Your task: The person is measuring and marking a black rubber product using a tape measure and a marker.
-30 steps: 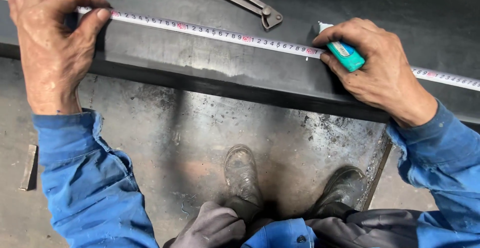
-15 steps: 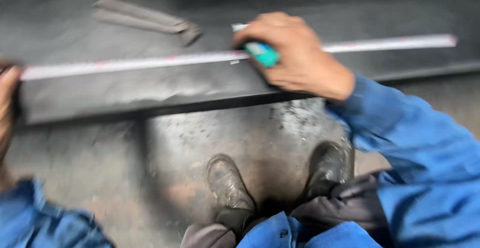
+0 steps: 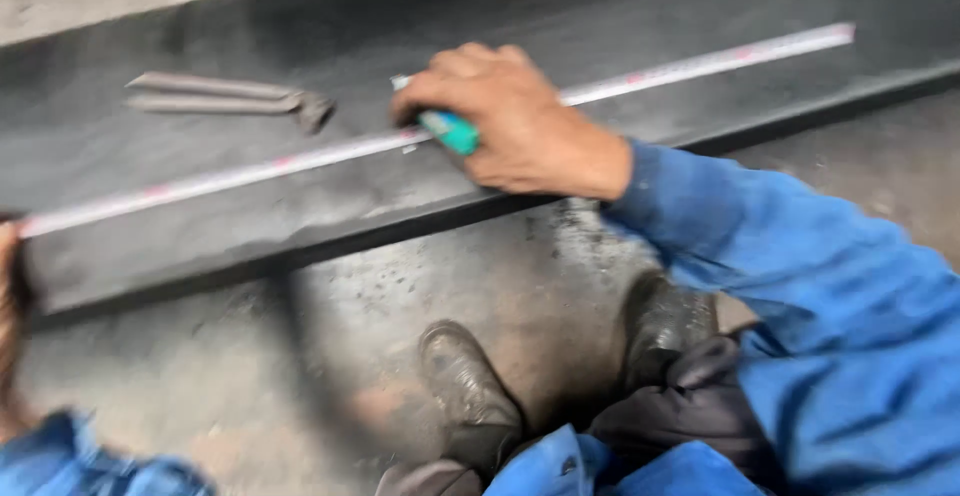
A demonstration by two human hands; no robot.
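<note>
Curling knuckles-up, right hand (image 3: 510, 121) grips teal marker (image 3: 452, 133) over tape (image 3: 230, 171).

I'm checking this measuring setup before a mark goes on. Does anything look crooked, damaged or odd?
Nothing clearly stands out. The tape measure lies flat and straight along the dark steel plate, the right hand pressing a teal marker beside it. The left hand sits at the tape's end. Pliers lie apart from it. The picture is blurred.
</note>
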